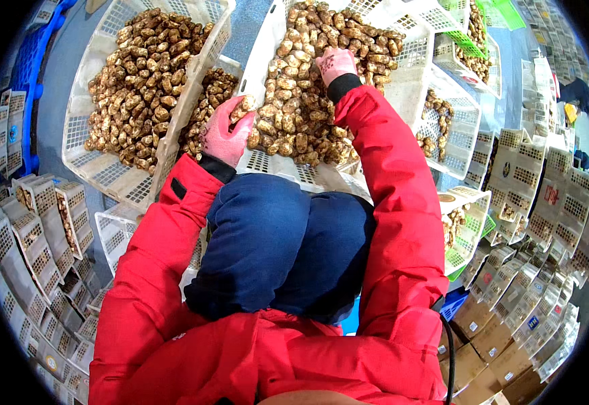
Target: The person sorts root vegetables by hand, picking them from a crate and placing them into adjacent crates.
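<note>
Brown-and-cream tubers (294, 96), small and knobbly, fill a white plastic crate (259, 55) in front of my knees. My right hand (337, 65), in a pink glove, reaches down into them; its fingertips are hidden, so whether it grips one cannot be told. Over the crate's left edge my left hand (227, 130), gloved in pink too, holds a tuber (245, 105) between thumb and fingers. Left of it stands a second white crate (79, 106) heaped with similar tubers (147, 81). Between these two, a lower crate (229, 65) contains darker, smaller-looking tubers (214, 91).
To the right, a white crate (469, 136) and a white-and-green crate (469, 243) hold a few tubers. Stacked crates (517, 172) rise farther right, others (31, 223) at left. Cardboard boxes (492, 339) lie lower right. A blue pallet (31, 76) stands upper left. Another person (580, 96) is far right.
</note>
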Available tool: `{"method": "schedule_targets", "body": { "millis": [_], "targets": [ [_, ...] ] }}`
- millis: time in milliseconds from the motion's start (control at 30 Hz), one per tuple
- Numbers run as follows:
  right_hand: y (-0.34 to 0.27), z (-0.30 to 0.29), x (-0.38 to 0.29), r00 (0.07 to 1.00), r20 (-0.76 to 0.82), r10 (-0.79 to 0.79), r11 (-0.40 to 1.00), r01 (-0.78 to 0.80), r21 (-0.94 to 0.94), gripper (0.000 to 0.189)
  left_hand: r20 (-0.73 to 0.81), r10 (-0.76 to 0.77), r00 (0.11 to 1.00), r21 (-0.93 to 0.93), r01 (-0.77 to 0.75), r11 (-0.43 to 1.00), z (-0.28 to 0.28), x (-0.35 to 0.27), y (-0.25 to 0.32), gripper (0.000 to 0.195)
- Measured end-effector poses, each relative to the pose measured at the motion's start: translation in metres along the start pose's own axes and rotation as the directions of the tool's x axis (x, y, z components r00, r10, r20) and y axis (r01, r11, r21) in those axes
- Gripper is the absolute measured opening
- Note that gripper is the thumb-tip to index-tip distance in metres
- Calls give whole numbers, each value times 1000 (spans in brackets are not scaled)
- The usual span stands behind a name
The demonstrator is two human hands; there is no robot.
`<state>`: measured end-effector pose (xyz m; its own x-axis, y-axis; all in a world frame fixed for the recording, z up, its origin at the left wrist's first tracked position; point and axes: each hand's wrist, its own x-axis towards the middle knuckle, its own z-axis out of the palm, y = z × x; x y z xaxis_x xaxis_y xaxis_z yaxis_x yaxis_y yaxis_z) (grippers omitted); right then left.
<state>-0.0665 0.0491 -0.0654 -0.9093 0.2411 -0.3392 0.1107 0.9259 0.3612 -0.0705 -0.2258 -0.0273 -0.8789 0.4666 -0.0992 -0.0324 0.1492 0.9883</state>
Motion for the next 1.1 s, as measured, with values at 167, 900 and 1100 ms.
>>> {"method": "schedule_targets", "body": {
  "millis": [167,900,1100],
  "targets": [
    [9,-22,-1,986,163,-24,999,31,-41,22,-24,45,999,74,-43,996,0,2,-3,38],
    [12,-54,-104,983,-169,67,-874,140,466,34,58,-163,985,-97,168,981,3,2,10,35],
    [72,-8,-120,882,35,470,-874,459,158,39,33,79,996,4,-79,997,-1,5,-8,34]
  ]
}}
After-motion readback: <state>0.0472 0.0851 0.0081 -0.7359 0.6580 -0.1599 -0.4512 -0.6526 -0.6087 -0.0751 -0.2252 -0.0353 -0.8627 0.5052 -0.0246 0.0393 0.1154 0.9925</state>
